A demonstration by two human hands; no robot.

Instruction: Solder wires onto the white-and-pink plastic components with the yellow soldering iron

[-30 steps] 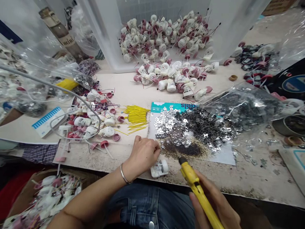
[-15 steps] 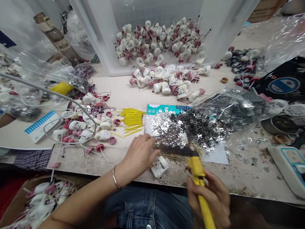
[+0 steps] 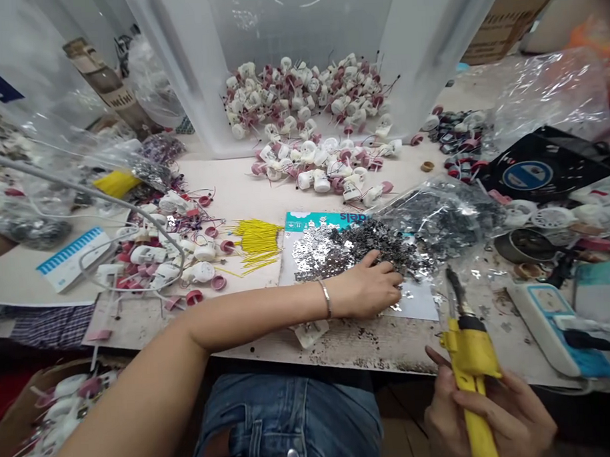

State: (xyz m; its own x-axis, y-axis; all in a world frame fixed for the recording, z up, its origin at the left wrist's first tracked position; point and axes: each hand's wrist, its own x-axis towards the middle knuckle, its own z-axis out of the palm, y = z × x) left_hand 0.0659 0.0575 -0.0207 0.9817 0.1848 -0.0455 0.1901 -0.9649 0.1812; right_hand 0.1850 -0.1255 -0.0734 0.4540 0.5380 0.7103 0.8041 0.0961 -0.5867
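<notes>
My left hand (image 3: 367,286) rests on the edge of a heap of small silver and dark metal stampings (image 3: 350,250), its fingers slightly apart. The heap lies on a sheet of card (image 3: 412,305) on the wooden bench. My right hand (image 3: 486,412) is shut around the yellow handle of a soldering iron (image 3: 469,353), near the bench's front edge with the tip pointing up and away. A small white plastic part (image 3: 309,333) sits below my left wrist, partly hidden by my forearm.
A clear plastic bin (image 3: 298,29) holds white and pink wired parts, and more lie before it. To the left are wired parts and yellow wires (image 3: 255,243). A torn plastic bag (image 3: 445,217) of metal pieces adjoins the heap. A power strip (image 3: 551,320) sits right.
My left hand has moved right, from the near edge of the heap onto it. My right hand has carried the soldering iron right and away from the heap. The whole view has shifted slightly.
</notes>
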